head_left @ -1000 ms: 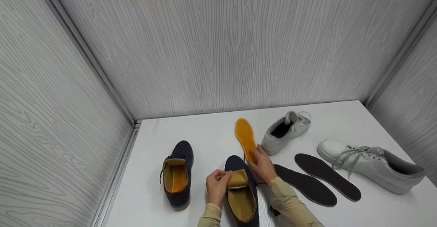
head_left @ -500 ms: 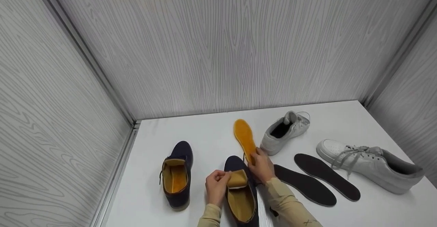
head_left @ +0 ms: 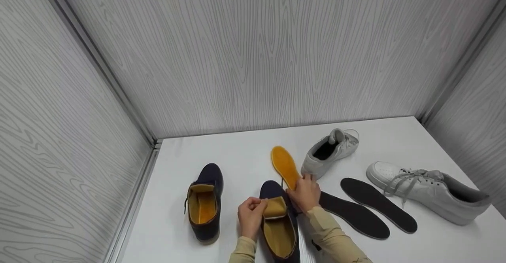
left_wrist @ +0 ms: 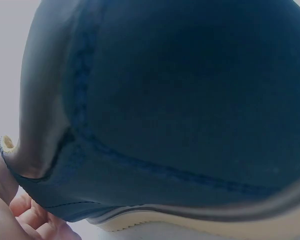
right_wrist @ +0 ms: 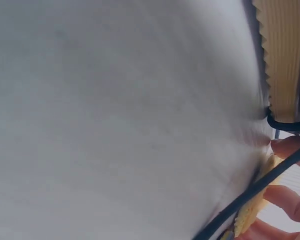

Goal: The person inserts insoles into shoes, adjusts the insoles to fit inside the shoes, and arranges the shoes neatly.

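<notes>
In the head view a navy shoe (head_left: 270,189) with a tan lining stands between my hands. Thumb and fingers of my left hand (head_left: 250,217) pinch its folded-back tongue (head_left: 275,207) on the left side. At the shoe's right, my right hand (head_left: 304,193) grips the near end of an orange insole (head_left: 285,166), whose far end points away from me. The left wrist view is mostly filled by the navy shoe (left_wrist: 190,100). In the right wrist view, fingers (right_wrist: 285,200) hold the insole's yellowish edge (right_wrist: 252,212), and a dark shoelace (right_wrist: 255,187) crosses in front.
Left of my hands stands a second navy shoe (head_left: 209,203), orange inside. Two black insoles (head_left: 355,215) lie right of my right hand. One white sneaker (head_left: 332,152) stands behind them, another (head_left: 431,192) farther right. Panelled walls (head_left: 253,57) enclose the white table (head_left: 237,148).
The orange insole has slid a little toward me, and my right fingers have shifted on it. My left hand and the navy shoe have stayed in place.
</notes>
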`<action>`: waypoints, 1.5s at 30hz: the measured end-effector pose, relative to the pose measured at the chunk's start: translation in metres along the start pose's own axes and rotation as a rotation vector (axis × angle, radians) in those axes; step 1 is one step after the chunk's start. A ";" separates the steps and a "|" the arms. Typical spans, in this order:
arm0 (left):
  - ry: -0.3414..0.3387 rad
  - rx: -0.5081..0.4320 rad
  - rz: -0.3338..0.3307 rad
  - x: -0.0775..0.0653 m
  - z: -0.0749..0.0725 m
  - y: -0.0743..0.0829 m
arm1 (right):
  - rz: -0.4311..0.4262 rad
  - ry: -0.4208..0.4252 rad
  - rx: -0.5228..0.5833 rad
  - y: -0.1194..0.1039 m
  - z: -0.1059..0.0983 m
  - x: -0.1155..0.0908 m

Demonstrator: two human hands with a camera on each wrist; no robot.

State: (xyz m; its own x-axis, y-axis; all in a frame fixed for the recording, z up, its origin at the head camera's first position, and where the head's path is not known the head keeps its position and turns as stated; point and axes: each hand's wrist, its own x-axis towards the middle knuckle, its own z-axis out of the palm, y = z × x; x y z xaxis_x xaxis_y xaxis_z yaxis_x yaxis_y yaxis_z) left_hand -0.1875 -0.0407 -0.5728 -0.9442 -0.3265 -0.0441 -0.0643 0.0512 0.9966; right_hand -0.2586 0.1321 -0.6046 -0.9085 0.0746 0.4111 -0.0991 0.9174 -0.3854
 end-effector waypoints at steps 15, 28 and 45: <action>0.002 -0.005 -0.018 0.004 0.001 -0.010 | 0.076 -0.141 -0.018 -0.001 -0.011 0.002; -0.006 0.006 -0.033 0.005 0.002 -0.011 | 0.020 -0.198 -0.069 -0.008 -0.020 0.004; -0.014 0.005 -0.028 0.002 0.001 -0.004 | 0.102 -0.262 -0.047 0.001 -0.022 0.002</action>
State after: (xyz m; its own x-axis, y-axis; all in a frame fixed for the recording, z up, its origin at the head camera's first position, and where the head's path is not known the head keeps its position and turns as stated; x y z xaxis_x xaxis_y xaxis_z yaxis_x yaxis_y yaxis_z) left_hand -0.1891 -0.0406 -0.5770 -0.9462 -0.3151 -0.0734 -0.0928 0.0471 0.9946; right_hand -0.2517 0.1417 -0.5863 -0.9874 0.0695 0.1424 0.0117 0.9280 -0.3723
